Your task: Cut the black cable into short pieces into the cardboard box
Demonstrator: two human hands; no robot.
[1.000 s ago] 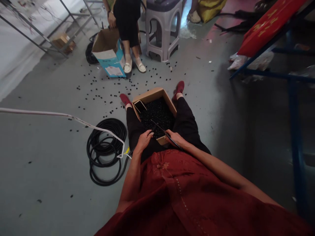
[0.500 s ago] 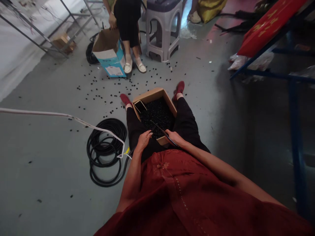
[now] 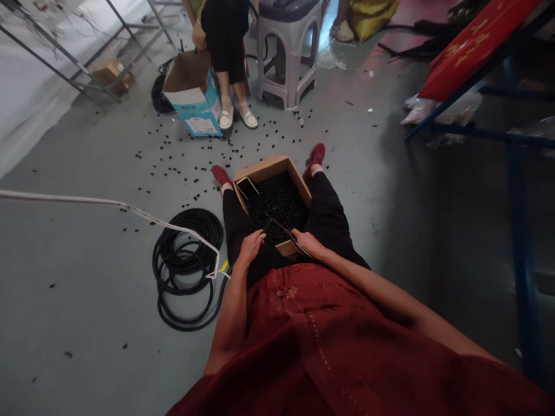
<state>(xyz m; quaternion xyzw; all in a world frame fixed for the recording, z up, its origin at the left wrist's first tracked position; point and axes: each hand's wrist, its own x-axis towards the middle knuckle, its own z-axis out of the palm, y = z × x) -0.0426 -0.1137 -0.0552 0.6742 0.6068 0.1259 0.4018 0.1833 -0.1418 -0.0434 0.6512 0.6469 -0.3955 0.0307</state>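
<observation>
My left hand (image 3: pixel 251 247) is closed around the end of a black rubber hose (image 3: pixel 266 226), which points up over the cardboard box. My right hand (image 3: pixel 309 242) grips dark scissors (image 3: pixel 284 229), their long blades reaching left to the hose end. Whether the blades touch the hose is too small to tell. Between my legs, the open cardboard box (image 3: pixel 262 167) holds many small black cut pieces (image 3: pixel 281 199). A phone-like dark rectangle with a light rim (image 3: pixel 247 188) lies at the box's left side. Beside my left leg is a coil of black hose (image 3: pixel 188 245).
A white cord (image 3: pixel 87 199) stretches in from the left over the coil. Small black bits litter the grey floor. Ahead, another person's legs (image 3: pixel 225 46) are beside a blue-and-white carton (image 3: pixel 197 110) and a plastic stool (image 3: pixel 286 58). A blue metal frame (image 3: pixel 522 248) stands on the right.
My left hand has shifted slightly left and the hose end in it now tilts more upright. The scissor blades have moved slightly; the box and coil stay where they were.
</observation>
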